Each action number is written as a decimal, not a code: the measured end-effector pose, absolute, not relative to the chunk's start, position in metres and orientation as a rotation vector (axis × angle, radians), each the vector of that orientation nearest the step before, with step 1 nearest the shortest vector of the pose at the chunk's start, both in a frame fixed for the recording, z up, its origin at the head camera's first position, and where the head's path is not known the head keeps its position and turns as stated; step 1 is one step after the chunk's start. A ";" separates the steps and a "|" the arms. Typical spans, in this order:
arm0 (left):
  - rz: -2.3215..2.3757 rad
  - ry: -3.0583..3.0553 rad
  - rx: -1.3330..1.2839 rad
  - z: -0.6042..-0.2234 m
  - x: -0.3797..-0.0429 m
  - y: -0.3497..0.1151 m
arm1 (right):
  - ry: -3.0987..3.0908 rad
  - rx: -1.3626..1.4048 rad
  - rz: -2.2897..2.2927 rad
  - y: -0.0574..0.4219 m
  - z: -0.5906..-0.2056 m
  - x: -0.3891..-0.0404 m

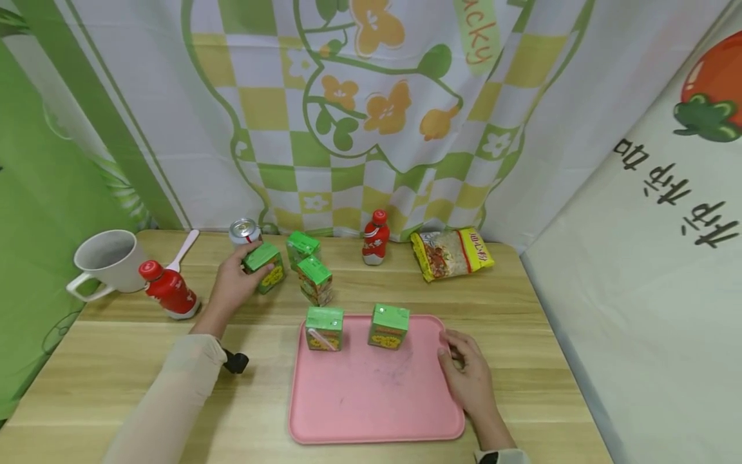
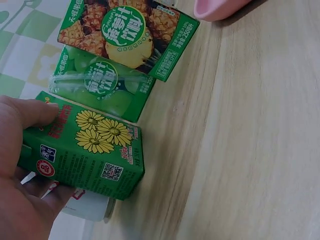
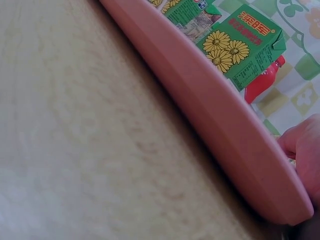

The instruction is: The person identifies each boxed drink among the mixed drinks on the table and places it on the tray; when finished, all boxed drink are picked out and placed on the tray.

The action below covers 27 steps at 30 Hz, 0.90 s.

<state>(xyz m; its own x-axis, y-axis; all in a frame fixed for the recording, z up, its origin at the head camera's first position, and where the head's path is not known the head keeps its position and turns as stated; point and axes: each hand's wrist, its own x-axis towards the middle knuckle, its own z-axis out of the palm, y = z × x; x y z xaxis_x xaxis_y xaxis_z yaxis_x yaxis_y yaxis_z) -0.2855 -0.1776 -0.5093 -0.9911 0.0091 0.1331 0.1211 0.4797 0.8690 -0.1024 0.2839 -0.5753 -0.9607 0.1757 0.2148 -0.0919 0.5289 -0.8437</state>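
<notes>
My left hand (image 1: 236, 277) grips a green drink carton (image 2: 95, 145) with yellow flowers, thumb on one side and fingers on the other. Just behind that carton stands a silver-topped can (image 1: 244, 231). To its right are two more green cartons, one with pineapple pictures (image 2: 127, 30) and another with green fruit (image 2: 97, 82). My right hand (image 1: 468, 374) holds the right edge of a pink tray (image 1: 377, 409), near its far corner. Two flower-printed cartons stand on the tray's far part, the left one (image 1: 324, 328) with a straw and the right one (image 1: 388, 327).
A white mug (image 1: 113, 261), a pink spoon (image 1: 185, 248) and a leaning red bottle (image 1: 171, 291) are at the left. Along the back are another red bottle (image 1: 376, 238) and a yellow food packet (image 1: 452, 254). A patterned curtain (image 1: 348, 174) hangs behind the table.
</notes>
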 end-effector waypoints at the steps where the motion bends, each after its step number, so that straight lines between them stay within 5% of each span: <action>1: -1.537 -2.603 -0.118 -0.508 -0.285 -0.178 | -2.495 -0.069 1.405 0.283 -0.575 -0.102; 27: -1.654 -2.346 -0.635 -0.395 -0.247 -0.136 | -2.488 -0.056 1.412 0.286 -0.576 -0.103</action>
